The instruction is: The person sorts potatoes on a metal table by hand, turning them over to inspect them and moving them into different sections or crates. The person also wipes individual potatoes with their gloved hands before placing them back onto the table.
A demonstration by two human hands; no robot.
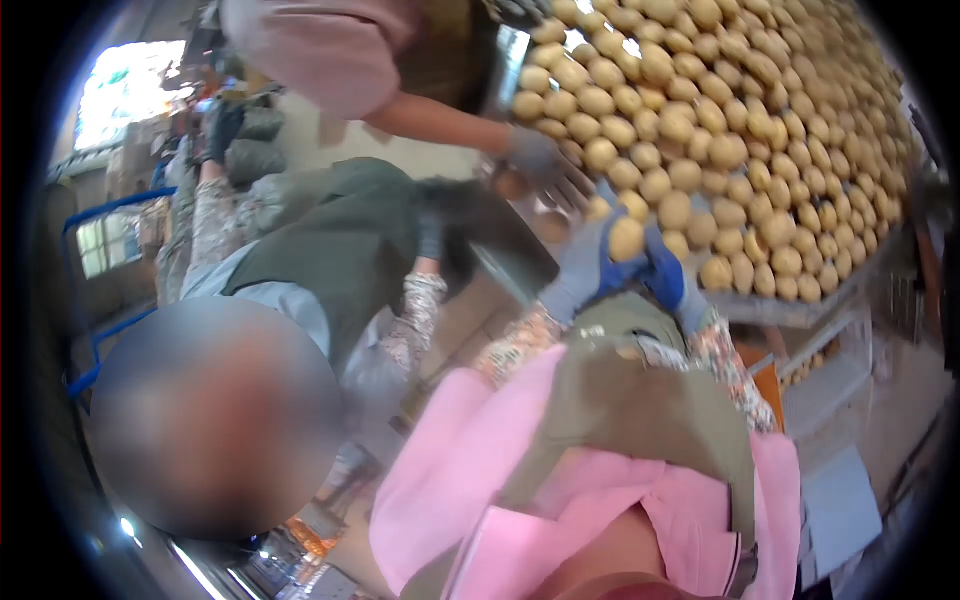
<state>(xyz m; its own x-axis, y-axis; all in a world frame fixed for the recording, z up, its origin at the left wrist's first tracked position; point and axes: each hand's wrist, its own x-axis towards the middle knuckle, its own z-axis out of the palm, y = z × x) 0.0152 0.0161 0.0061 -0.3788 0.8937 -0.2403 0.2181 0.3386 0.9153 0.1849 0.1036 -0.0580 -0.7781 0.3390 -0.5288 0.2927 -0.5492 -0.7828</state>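
Note:
Both of my hands wear blue-grey gloves and meet at the near edge of a table heaped with potatoes [728, 150]. A single potato [627, 240] sits between them, held by the fingers of my left hand [590, 262]. Close beside it on the right, my right hand [668, 272] has its fingers bent towards the same potato; whether they touch it I cannot make out. Floral sleeve covers show on both my forearms.
A co-worker's gloved hand [545, 165] reaches over the potatoes from the upper left. Another person in a dark green apron [330, 250] stands at the left. A blue metal frame [68, 235] is at the far left, and a pale crate [825, 375] stands below the table's right side.

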